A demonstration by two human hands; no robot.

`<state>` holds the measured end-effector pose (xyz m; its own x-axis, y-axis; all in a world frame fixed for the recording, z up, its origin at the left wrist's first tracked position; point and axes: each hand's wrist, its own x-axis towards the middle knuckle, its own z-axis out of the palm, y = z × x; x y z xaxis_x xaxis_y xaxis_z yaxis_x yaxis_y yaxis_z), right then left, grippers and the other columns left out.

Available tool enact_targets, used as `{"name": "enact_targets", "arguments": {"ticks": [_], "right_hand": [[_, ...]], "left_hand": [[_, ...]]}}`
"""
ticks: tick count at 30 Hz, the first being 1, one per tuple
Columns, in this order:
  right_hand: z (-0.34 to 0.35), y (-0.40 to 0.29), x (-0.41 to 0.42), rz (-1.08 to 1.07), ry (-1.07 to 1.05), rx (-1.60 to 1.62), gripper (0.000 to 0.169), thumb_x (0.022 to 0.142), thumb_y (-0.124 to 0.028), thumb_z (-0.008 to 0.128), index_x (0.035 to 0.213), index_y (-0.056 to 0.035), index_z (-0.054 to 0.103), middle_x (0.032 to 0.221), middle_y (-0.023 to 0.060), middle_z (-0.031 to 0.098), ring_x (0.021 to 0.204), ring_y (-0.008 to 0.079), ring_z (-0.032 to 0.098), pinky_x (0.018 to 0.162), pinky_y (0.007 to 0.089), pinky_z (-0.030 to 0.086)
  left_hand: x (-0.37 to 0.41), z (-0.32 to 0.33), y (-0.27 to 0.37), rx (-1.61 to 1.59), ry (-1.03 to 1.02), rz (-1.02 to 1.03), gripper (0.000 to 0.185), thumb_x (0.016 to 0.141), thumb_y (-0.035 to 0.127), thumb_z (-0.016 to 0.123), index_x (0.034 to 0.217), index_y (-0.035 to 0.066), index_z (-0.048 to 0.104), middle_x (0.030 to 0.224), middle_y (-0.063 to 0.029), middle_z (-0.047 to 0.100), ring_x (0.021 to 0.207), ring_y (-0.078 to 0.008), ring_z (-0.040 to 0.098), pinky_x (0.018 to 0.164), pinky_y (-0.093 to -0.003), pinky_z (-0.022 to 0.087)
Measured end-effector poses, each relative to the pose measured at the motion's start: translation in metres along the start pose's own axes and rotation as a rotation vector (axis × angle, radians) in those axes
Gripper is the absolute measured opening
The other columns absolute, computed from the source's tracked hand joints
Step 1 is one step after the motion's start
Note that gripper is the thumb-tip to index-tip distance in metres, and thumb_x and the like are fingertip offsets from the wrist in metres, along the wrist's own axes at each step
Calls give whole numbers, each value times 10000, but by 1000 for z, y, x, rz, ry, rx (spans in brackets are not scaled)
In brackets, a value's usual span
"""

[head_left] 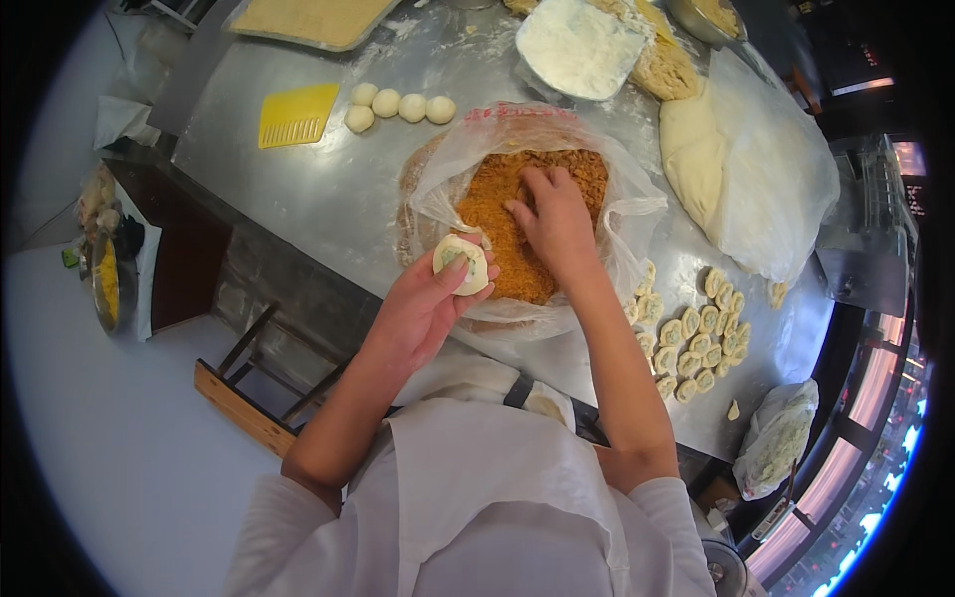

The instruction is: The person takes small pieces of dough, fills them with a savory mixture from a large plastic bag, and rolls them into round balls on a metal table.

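Observation:
My left hand holds a small flattened dough round with a pale green filling in its middle, and the thumb presses on that filling. My right hand reaches into a clear plastic bag of orange-brown crumbly filling. Its thumb and fingers are apart, with the fingertips touching the crumbs; whether any are gripped between them is hidden. The bag stands wide on the metal worktable before me, its rim folded outward.
Several dough balls lie beside a yellow scraper. At right are many small dough pieces with green centres and a large dough mass under plastic. A flour container and a tray sit farther back. A wooden stool stands at left.

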<state>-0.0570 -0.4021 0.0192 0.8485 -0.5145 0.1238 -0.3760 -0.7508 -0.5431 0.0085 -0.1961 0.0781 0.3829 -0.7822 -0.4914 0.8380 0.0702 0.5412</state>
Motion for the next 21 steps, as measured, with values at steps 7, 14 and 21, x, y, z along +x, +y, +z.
{"name": "enact_targets", "arguments": {"ticks": [7,14,21], "right_hand": [[-4,12,-14,194,1,65,292,822,-101,761,1105,-85,690,951,102,655,807,301,644,733,407,532],[-43,-23,-15,670,89,829,209,883,-103,760,1064,-25,692,748,-38,572,685,35,530,629,220,456],[-34,-64,-26,305,78,336,372,827,-52,756,1184,-33,654,1004,107,632,794,225,621,714,339,513]], "left_hand": [[23,-12,25,71,-64,-94,446,1050,149,542,1453,-12,440,1333,-148,586,1215,-247,616,1060,-369,504],[67,1,22,82,-78,-179,422,1067,167,485,1441,-20,425,1373,-162,557,1279,-278,564,1125,-423,429],[101,8,1,-229,-214,-289,367,1101,240,399,1375,5,462,1356,-135,540,1287,-258,525,1131,-444,409]]}}
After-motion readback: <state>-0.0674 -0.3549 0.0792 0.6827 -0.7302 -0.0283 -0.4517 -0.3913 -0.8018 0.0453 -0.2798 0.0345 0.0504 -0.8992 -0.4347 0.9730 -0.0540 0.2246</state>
